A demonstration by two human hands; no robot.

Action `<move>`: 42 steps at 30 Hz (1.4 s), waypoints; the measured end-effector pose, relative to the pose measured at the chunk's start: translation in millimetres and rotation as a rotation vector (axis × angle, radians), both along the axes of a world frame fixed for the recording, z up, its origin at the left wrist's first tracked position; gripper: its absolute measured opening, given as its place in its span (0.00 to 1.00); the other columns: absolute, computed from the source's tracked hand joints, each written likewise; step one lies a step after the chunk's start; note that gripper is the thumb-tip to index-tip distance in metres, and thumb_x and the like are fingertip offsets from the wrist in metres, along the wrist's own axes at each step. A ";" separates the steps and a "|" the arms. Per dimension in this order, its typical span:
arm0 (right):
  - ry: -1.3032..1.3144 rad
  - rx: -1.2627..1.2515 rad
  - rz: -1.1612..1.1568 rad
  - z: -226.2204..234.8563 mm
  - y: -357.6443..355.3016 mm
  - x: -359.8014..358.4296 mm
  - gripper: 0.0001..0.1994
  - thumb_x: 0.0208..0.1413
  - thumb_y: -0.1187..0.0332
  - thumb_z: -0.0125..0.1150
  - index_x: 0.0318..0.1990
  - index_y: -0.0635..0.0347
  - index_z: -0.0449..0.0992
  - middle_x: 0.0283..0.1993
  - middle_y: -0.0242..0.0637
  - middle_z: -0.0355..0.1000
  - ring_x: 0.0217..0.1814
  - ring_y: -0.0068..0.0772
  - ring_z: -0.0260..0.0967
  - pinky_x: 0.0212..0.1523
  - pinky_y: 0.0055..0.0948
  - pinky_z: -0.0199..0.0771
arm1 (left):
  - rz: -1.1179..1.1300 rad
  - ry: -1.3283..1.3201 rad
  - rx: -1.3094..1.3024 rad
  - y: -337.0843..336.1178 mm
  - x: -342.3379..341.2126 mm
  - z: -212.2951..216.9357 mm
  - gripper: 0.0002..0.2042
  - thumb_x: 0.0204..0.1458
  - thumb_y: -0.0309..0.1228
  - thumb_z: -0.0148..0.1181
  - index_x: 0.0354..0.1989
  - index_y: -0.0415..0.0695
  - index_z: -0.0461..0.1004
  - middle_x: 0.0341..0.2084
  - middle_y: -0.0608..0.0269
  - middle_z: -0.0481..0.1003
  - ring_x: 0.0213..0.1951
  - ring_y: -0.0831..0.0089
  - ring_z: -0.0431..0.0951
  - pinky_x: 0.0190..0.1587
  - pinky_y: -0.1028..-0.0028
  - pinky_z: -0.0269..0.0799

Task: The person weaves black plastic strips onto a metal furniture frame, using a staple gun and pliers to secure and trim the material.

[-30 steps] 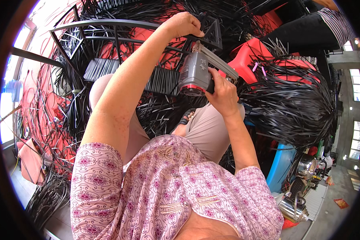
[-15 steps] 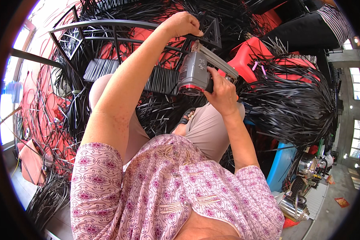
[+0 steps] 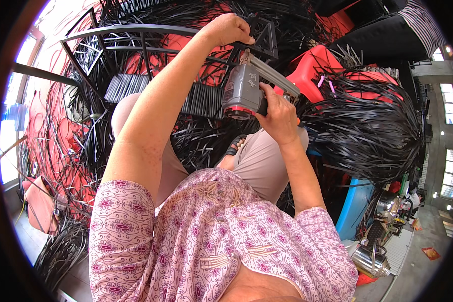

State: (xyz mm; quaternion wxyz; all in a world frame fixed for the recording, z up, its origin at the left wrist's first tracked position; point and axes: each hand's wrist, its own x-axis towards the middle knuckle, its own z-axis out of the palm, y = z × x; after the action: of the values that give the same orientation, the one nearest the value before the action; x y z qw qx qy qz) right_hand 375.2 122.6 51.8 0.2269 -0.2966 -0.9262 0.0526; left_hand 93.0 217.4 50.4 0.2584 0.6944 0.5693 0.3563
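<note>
Head view: right hand [image 3: 279, 117] fingers clamped on grey staple gun [image 3: 242, 93], likely heavy, rigid; left hand [image 3: 227, 29] grips black frame [image 3: 136, 31].

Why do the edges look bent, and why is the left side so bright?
Head view: the fisheye lens curves the black metal frame toward the rim; daylight blows out the window at left; the grey power tool and both hands stay sharp.

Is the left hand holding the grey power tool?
No, the right hand grips the grey tool; the left hand holds the black metal frame above it.
</note>
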 end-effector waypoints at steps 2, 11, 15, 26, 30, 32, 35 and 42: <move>-0.005 0.004 -0.004 -0.1 -0.3 -0.1 0.41 0.31 0.75 0.79 0.60 0.60 0.67 0.38 0.42 0.78 0.39 0.45 0.78 0.41 0.39 0.78 | -0.004 0.010 -0.004 0.4 -0.6 0.4 0.15 0.42 0.45 0.73 0.28 0.46 0.84 0.21 0.60 0.78 0.27 0.68 0.77 0.36 0.68 0.72; 0.009 0.001 -0.013 -0.2 -1.7 -0.7 0.40 0.32 0.75 0.78 0.59 0.59 0.68 0.37 0.42 0.78 0.39 0.45 0.78 0.40 0.39 0.78 | -0.002 -0.009 0.008 0.4 0.1 -1.4 0.14 0.43 0.43 0.73 0.27 0.45 0.83 0.20 0.62 0.77 0.26 0.69 0.75 0.35 0.69 0.72; 0.008 0.001 -0.015 -0.6 -1.5 -0.8 0.39 0.32 0.75 0.78 0.58 0.59 0.68 0.36 0.41 0.77 0.38 0.45 0.77 0.40 0.39 0.77 | -0.007 0.001 -0.008 0.5 -0.1 0.2 0.14 0.43 0.43 0.73 0.28 0.45 0.83 0.20 0.61 0.76 0.26 0.69 0.75 0.35 0.69 0.71; 0.040 0.004 0.000 -4.4 0.4 -0.7 0.35 0.33 0.75 0.78 0.55 0.60 0.70 0.33 0.42 0.76 0.36 0.45 0.77 0.38 0.40 0.76 | 0.003 -0.040 -0.023 1.1 0.0 -5.2 0.14 0.42 0.42 0.73 0.28 0.44 0.82 0.19 0.61 0.75 0.25 0.69 0.74 0.34 0.69 0.71; 0.034 -0.020 0.001 -6.9 -1.3 2.3 0.35 0.33 0.75 0.77 0.55 0.58 0.70 0.32 0.41 0.76 0.36 0.45 0.77 0.38 0.39 0.77 | 0.009 -0.049 -0.012 -6.0 1.7 -0.9 0.14 0.43 0.42 0.73 0.27 0.43 0.82 0.18 0.61 0.75 0.24 0.70 0.73 0.34 0.69 0.70; 0.050 -0.017 0.021 -1.0 -2.2 7.6 0.36 0.33 0.75 0.76 0.56 0.58 0.70 0.32 0.41 0.75 0.35 0.45 0.77 0.38 0.39 0.77 | 0.002 -0.041 -0.004 -7.1 2.6 1.7 0.14 0.43 0.42 0.74 0.27 0.43 0.82 0.19 0.61 0.75 0.25 0.71 0.73 0.34 0.69 0.70; 0.097 -0.014 -0.054 15.0 -17.6 29.2 0.39 0.32 0.76 0.75 0.60 0.56 0.70 0.34 0.41 0.77 0.37 0.44 0.78 0.39 0.39 0.77 | -0.041 0.016 -0.063 -2.7 6.8 5.1 0.15 0.45 0.43 0.73 0.28 0.42 0.82 0.21 0.59 0.76 0.28 0.69 0.75 0.36 0.68 0.71; 0.277 -0.151 -0.607 70.6 -65.9 130.6 0.38 0.42 0.67 0.72 0.65 0.49 0.66 0.44 0.46 0.79 0.46 0.54 0.77 0.46 0.46 0.77 | -0.089 -0.070 -0.009 -13.7 -9.4 -9.2 0.14 0.54 0.35 0.67 0.23 0.42 0.72 0.20 0.72 0.64 0.27 0.81 0.63 0.32 0.75 0.60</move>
State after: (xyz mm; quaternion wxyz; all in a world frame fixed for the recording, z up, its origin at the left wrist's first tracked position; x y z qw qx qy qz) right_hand 505.8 56.7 122.4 0.3333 -0.5647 -0.7496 0.0907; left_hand 83.6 203.7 41.2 0.2968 0.7050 0.5299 0.3660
